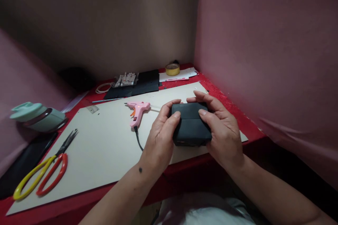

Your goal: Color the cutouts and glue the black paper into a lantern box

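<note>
A small black box [192,129] is held up over the front right part of a white board [105,140]. My left hand [165,130] grips its left side, thumb on the top face. On the right side, my right hand [221,126] grips it the same way, its thumb near the top seam and its fingers behind. A seam or fold line runs across the top face. Left of the hands lies a pink glue gun [139,109] with an orange trigger and a black cord.
Scissors [54,165] with yellow and red handles lie at the left, near a mint green bottle [39,116]. Behind the board are markers [126,79], black sheets [148,81], a yellow tape roll [172,70] and white paper. A pink cloth wall rises at the right.
</note>
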A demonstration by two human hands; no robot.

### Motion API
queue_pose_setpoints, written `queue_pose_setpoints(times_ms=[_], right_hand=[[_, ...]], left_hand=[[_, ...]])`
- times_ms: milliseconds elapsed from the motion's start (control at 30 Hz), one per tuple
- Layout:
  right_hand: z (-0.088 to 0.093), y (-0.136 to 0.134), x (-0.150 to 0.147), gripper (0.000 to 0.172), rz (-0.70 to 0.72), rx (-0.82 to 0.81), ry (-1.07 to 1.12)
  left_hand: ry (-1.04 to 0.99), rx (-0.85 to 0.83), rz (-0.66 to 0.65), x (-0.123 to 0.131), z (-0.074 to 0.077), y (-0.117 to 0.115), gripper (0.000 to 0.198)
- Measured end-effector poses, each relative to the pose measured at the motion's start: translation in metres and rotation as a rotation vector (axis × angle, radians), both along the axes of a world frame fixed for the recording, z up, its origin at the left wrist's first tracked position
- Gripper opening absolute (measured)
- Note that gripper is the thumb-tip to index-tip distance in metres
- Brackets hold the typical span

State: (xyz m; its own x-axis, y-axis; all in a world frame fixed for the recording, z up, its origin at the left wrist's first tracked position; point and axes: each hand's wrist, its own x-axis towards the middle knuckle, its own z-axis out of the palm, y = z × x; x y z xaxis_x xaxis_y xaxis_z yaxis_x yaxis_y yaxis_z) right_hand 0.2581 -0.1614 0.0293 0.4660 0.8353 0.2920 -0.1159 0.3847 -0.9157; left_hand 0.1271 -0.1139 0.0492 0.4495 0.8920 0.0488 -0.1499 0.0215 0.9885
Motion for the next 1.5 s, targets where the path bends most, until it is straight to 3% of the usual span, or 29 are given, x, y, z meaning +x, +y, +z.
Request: queue_pose_setpoints(times_ms=[200,833,1100,1233,1500], right_hand=[[0.002,0.003,-0.001,0.03,0.02,-0.016,0.023],[0.009,0.02,0.003,0.021,0.053,0.025,0.168],[0.012,0.024,0.005,0.019,0.002,0.038,0.185],[0.015,0.023,0.007,0.017,0.023,-0.001,0.229],[0.028,0.025,0.015,0.03,0.117,-0.167,0.269]], left_hand=[[-0.087,-0.127,0.054,0.006,0.007,0.001,0.02],[-0.086,-0.075,0.111,0.018,0.005,0.009,0.015],[-0.03,-0.023,0.113,0.019,0.002,0.011,0.012],[-0.035,-0.01,0.108,0.019,0.002,0.01,0.012],[-0.017,0.011,0.106,0.02,0.003,0.01,0.011]])
